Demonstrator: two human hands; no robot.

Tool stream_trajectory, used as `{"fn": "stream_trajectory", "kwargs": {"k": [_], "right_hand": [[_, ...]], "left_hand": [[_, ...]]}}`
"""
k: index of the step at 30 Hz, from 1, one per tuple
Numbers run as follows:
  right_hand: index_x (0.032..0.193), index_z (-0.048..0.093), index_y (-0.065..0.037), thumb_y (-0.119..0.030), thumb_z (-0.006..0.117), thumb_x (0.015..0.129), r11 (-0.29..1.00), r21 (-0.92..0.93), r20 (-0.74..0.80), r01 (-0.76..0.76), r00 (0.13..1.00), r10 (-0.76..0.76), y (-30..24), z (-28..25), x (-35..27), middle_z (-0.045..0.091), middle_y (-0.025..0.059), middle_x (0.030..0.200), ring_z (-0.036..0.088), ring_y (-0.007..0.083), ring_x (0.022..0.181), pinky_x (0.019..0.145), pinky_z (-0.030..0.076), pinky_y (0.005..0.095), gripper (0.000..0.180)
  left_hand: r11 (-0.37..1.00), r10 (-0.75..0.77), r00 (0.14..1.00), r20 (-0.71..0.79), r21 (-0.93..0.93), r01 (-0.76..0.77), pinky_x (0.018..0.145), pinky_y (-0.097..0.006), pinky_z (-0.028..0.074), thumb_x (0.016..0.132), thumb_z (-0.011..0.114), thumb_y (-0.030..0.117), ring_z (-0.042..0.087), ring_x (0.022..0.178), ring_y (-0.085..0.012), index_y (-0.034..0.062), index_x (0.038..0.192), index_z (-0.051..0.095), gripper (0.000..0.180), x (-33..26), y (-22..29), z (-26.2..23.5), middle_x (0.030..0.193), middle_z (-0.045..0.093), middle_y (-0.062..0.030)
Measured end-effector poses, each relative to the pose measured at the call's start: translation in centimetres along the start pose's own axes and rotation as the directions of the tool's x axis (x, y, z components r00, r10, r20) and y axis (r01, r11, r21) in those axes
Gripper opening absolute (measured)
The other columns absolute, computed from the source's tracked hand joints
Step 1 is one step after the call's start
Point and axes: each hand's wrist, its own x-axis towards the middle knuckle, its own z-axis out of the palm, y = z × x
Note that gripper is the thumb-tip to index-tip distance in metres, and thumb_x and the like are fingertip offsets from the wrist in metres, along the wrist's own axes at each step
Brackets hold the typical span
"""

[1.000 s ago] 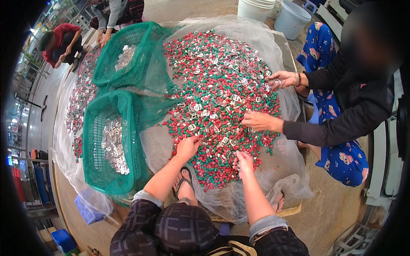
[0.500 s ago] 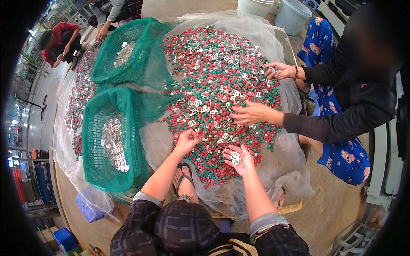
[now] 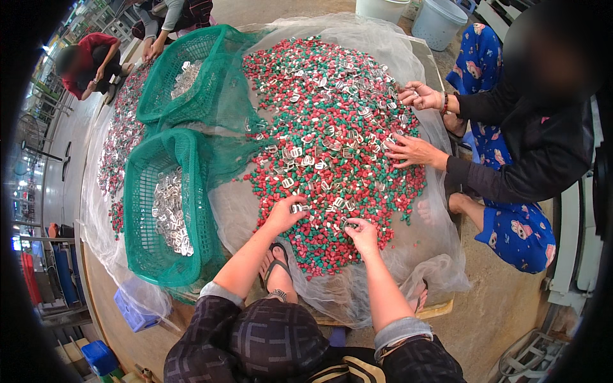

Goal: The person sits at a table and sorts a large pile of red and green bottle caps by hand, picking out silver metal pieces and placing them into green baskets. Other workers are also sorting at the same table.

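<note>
A wide heap of small red and green pieces mixed with silvery metal parts (image 3: 332,140) lies on a translucent mesh sheet (image 3: 421,255). My left hand (image 3: 284,214) rests on the near edge of the heap, fingers curled over a few silvery parts. My right hand (image 3: 363,233) sits just to its right, fingertips pinched around a small metal part. A green mesh basket (image 3: 143,210) to my left holds sorted silvery metal parts (image 3: 171,214).
A second green basket (image 3: 185,76) with metal parts stands farther back. A person in dark sleeves sits at right, both hands (image 3: 415,150) in the heap. Two more people crouch at the far left by another heap (image 3: 121,134). White buckets (image 3: 440,19) stand behind; blue crates (image 3: 134,309) lie below.
Both my hands stayed at the heap's near edge, picking; my right hand shifted slightly and closed its fingers. The other person's near hand slid across the heap.
</note>
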Motion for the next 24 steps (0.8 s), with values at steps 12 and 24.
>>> {"fn": "stream_trajectory", "kwargs": {"k": [12, 24], "right_hand": [[0.096, 0.065, -0.016, -0.025, 0.072, 0.069, 0.81, -0.581, 0.026, 0.079, 0.997, -0.079, -0.7, 0.2, -1.0, 0.059, 0.0056, 0.064, 0.06, 0.0218, 0.061, 0.057, 0.046, 0.0363, 0.03], [0.103, 0.065, -0.022, -0.025, 0.066, 0.075, 0.805, -0.571, -0.043, 0.16, 0.974, -0.224, 1.3, -0.5, -0.6, 0.061, 0.0084, 0.067, 0.06, 0.0234, 0.065, 0.061, 0.047, 0.0367, 0.028]], "left_hand": [[0.982, -0.067, 0.993, 0.097, 0.182, 0.048, 0.083, -0.034, 0.046, 0.064, 0.077, 0.011, 0.059, 0.099, -0.0241, 0.0036, 0.092, 0.059, 0.034, 0.7, 0.4, -0.4, 0.101, 0.063, -0.0098], [0.961, -0.088, 0.991, 0.104, 0.269, 0.058, 0.072, -0.036, 0.047, 0.06, 0.079, 0.016, 0.061, 0.083, -0.0253, 0.0035, 0.082, 0.057, 0.033, 0.0, -0.2, -0.5, 0.083, 0.063, -0.0112]]}}
